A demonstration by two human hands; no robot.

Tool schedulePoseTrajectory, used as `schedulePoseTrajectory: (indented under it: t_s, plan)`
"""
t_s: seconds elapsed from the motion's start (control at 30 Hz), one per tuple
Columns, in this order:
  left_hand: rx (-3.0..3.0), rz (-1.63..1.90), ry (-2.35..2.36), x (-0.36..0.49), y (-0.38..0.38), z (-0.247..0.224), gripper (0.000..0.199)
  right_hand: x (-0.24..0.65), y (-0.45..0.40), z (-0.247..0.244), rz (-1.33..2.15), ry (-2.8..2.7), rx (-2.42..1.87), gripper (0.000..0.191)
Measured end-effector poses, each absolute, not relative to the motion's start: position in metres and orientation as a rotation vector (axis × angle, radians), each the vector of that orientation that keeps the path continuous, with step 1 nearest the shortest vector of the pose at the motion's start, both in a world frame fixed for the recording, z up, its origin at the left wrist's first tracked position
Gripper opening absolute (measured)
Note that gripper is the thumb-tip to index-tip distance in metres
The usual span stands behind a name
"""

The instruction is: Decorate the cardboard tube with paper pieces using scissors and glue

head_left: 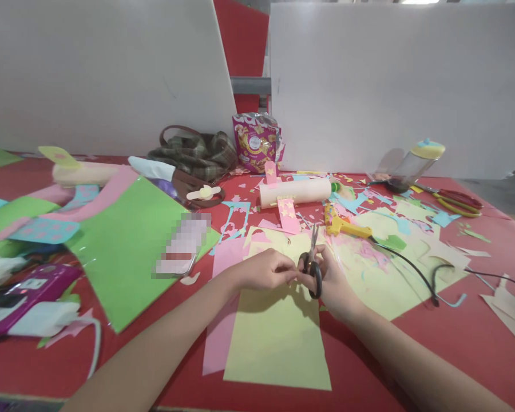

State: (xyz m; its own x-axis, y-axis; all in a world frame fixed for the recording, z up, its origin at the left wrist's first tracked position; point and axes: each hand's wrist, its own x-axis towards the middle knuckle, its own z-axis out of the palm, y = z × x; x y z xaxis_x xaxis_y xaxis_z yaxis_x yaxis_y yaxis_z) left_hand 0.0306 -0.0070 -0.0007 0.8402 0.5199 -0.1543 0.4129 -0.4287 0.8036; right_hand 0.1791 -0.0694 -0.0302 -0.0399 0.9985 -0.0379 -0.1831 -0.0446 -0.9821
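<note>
My right hand point(335, 283) is closed on a pair of black-handled scissors point(315, 277), whose blades point up and away from me. Close beside it, my left hand point(268, 269) is closed, its fingertips pinched together near the scissor handles. Whatever lies between those fingertips is too small to make out. Both hands hover over a pale yellow sheet point(278, 349), which overlaps a pink sheet point(218, 326). Just beyond stands a cream paper tube point(298, 193) with pink star-patterned strips and a green end.
A yellow glue gun point(347, 225) trails a black cord on the right. Paper scraps surround it, with red-handled pliers point(459, 200) and a clear bottle point(414, 166) behind. Leftward lie a blurred phone point(182, 246), a green sheet point(124, 257) and a purple device point(34, 292). A snack bag point(257, 143) stands behind.
</note>
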Motion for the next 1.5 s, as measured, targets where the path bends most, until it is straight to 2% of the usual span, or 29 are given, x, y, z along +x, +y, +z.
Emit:
schedulePoseTrajectory:
  t_s: [0.5,0.93,1.17,1.33,1.5]
  plan:
    - [2.043,0.345,0.782,0.025,-0.025,-0.013,0.026,0.174,-0.071,-0.03,1.289,-1.072,-1.116,0.037]
    - [2.07,0.383,0.826,0.028,-0.031,-0.02,0.03,0.176,-0.072,-0.034,1.319,-1.066,-1.128,0.039]
    - [1.715,0.638,0.918,0.022,-0.021,-0.014,0.026,0.182,-0.074,-0.032,1.618,-1.013,-1.004,0.021]
    - [1.527,0.811,0.946,0.019,-0.016,-0.016,0.023,0.183,-0.078,-0.03,1.801,-1.076,-0.887,0.026]
    - [1.474,0.87,0.942,0.02,-0.018,-0.016,0.023,0.183,-0.078,-0.026,1.855,-1.154,-0.943,0.032]
